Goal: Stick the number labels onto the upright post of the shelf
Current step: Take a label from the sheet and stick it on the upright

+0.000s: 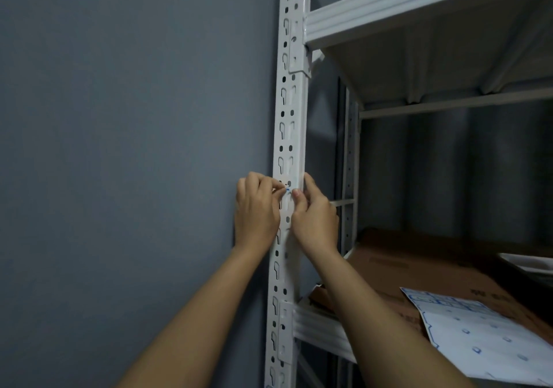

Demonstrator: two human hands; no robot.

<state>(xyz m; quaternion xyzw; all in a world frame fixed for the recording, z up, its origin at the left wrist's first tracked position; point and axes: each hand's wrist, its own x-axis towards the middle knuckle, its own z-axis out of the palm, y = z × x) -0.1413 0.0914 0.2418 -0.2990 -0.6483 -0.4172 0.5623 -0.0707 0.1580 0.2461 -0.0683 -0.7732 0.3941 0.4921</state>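
Here both hands, left hand (pixel 257 211) and right hand (pixel 314 218), pinch a small blue-edged label (pixel 288 190) against the white perforated metal post (pixel 291 124).

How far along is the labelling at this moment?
Done: no finished label shows on the upright post above the hands. In hand: left hand and right hand pinch a small blue-edged label against the post. Left: the label sheet on the shelf may hold more; unclear.

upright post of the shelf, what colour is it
White, with rows of dark punched holes on the upright post; head view.
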